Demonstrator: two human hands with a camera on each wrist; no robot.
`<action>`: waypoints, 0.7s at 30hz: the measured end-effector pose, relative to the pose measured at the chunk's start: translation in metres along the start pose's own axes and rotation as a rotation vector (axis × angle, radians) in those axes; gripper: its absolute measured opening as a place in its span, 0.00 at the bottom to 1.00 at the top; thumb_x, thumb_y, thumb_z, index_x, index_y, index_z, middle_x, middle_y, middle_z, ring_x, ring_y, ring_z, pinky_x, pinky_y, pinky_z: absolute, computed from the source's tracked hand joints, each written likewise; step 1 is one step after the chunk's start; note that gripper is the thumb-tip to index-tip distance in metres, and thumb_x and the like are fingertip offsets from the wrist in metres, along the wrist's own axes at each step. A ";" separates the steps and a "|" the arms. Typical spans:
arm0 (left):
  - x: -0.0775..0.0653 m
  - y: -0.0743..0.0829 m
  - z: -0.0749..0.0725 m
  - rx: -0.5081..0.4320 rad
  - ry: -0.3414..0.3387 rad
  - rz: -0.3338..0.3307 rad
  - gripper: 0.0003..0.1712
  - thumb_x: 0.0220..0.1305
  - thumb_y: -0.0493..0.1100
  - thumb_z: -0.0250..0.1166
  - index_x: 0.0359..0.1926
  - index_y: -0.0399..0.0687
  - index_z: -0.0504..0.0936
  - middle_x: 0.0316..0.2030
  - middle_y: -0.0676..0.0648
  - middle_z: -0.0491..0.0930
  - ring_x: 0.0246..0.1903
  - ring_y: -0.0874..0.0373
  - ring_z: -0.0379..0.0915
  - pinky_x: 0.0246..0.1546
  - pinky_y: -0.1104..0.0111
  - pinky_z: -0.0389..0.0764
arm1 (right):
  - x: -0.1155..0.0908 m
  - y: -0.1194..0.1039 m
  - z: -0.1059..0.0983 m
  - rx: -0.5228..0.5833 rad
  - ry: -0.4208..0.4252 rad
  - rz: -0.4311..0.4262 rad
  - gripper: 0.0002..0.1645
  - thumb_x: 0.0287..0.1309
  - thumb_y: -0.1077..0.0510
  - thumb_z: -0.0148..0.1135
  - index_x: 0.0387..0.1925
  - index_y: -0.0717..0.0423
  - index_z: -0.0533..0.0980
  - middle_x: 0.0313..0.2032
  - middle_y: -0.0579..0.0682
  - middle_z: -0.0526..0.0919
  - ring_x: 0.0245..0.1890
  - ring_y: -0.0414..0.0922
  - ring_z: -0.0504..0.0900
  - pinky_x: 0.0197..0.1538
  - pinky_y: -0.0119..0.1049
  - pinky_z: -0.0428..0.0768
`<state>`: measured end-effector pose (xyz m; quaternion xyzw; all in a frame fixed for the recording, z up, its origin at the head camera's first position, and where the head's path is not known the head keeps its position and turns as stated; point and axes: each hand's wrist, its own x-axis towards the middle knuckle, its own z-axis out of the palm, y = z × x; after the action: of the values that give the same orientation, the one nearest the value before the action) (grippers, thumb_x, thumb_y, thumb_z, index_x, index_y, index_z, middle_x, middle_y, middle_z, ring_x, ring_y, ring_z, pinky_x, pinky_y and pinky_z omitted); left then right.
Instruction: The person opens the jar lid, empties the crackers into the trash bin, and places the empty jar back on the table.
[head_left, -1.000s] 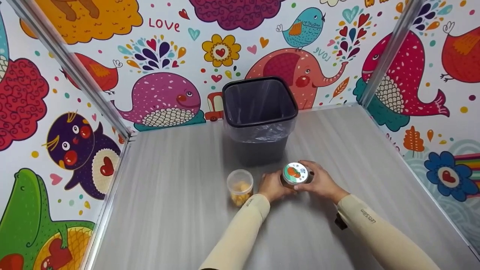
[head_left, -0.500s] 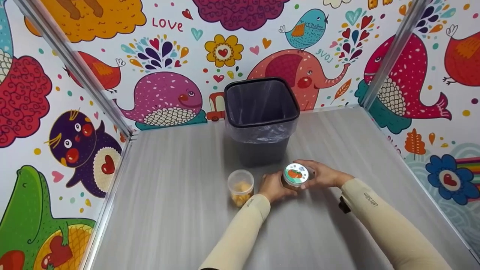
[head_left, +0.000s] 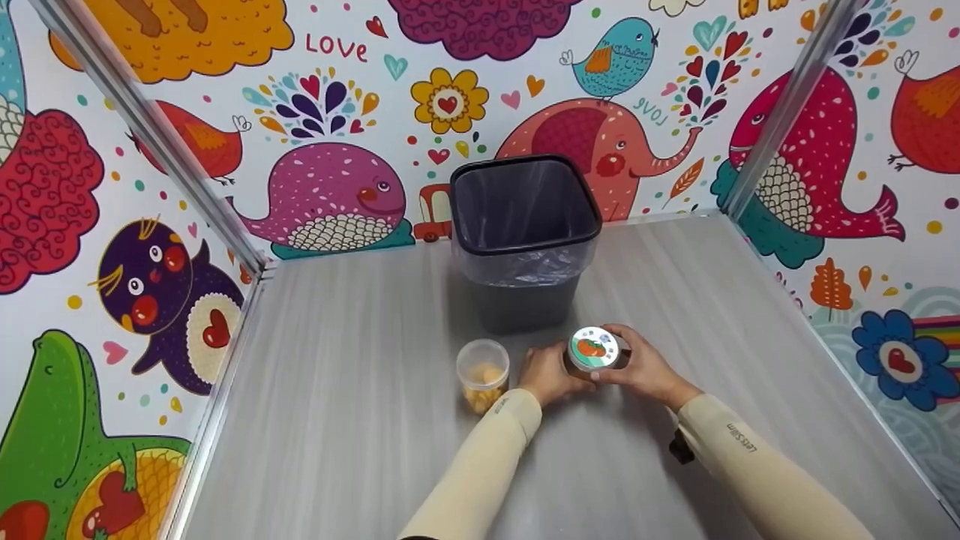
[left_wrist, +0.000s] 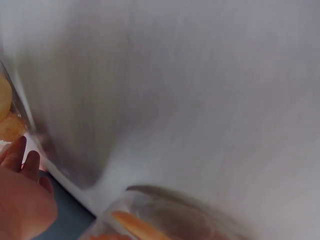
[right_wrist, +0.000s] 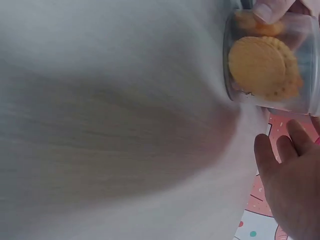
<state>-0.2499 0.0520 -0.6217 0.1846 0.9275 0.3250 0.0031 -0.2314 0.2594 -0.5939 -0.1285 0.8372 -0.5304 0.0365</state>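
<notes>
- The clear plastic, cylindrical jar (right_wrist: 310, 65) of tan biscuits (right_wrist: 257, 62) sits directly between the hands, its long axis roughly upright; whether its base touches the table is hard to tell.
- The left hand (head_left: 551, 375) grips the jar's body from the left and lower down, while the right hand (head_left: 649, 367) holds the round white lid with an orange picture (head_left: 594, 349) from the right, thumb on the near edge, forefinger beyond.
- That looks like the relation that counts: one hand at the body, the other at the lid — both equally near, turned about one upright axis.
- The open, translucent plastic tub (head_left: 482, 354) of yellowish snack pieces (head_left: 484, 394) stands just left of the left hand, beside its wrist; that hand is much the nearer to it.
- Beyond the hands, more in line with the left one, stands the dark grey, square-topped bin (head_left: 525, 307) with a clear plastic liner (head_left: 517, 270), on the grey, streaked table (head_left: 345, 360).
- Against half a second ago, the right hand has closed in round the lid, its wrist drawn nearer the body; the left hand — like the tub — is all but unchanged.
</notes>
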 end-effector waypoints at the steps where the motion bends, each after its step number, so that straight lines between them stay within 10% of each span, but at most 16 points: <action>1: 0.000 0.000 0.000 0.002 -0.001 0.001 0.43 0.36 0.63 0.83 0.54 0.51 0.83 0.44 0.57 0.85 0.45 0.60 0.80 0.58 0.60 0.69 | 0.001 0.000 -0.001 -0.003 -0.010 -0.010 0.54 0.42 0.57 0.83 0.68 0.63 0.64 0.62 0.59 0.72 0.57 0.54 0.74 0.58 0.48 0.73; 13: 0.002 0.000 -0.002 -0.018 -0.027 -0.021 0.43 0.35 0.62 0.84 0.55 0.52 0.82 0.44 0.58 0.85 0.45 0.61 0.80 0.58 0.61 0.67 | 0.023 -0.010 -0.039 -0.111 -0.359 -0.051 0.51 0.48 0.56 0.79 0.72 0.57 0.64 0.68 0.61 0.66 0.68 0.62 0.60 0.59 0.72 0.62; 21: 0.002 0.003 -0.003 0.011 -0.012 -0.004 0.42 0.35 0.62 0.84 0.53 0.51 0.83 0.43 0.57 0.86 0.44 0.60 0.80 0.57 0.62 0.69 | 0.009 -0.001 -0.021 -0.012 -0.137 -0.032 0.56 0.41 0.59 0.83 0.71 0.62 0.63 0.68 0.62 0.66 0.67 0.60 0.63 0.63 0.63 0.64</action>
<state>-0.2510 0.0530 -0.6174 0.1847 0.9295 0.3190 0.0083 -0.2439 0.2756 -0.5831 -0.1781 0.8338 -0.5156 0.0845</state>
